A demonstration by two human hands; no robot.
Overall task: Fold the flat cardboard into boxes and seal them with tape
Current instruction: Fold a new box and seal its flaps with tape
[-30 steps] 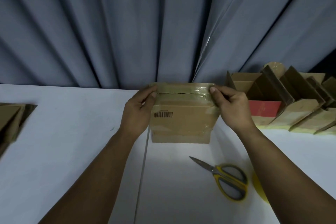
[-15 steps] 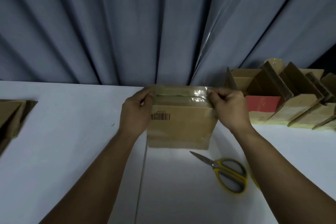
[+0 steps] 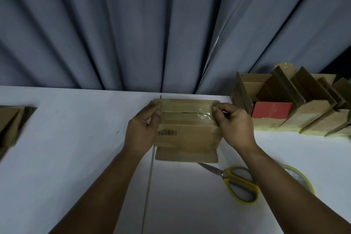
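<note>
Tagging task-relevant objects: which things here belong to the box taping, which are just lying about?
In the job: box, held by left hand and right hand; tape strip over its top; scissors; tape roll; flat cardboard, left; folded boxes, right.
Lying about: red item among those boxes; curtain.

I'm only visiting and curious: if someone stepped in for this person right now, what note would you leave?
Left hand grips the cardboard box by its left edge; right hand pinches its right edge at the clear tape.
Yellow-handled scissors and tape roll lie on the table by the right forearm.
Done: box folded, tape across its top seam; open boxes stand far right.
Left: press the tape ends down, then fold the flat cardboard at far left.
</note>
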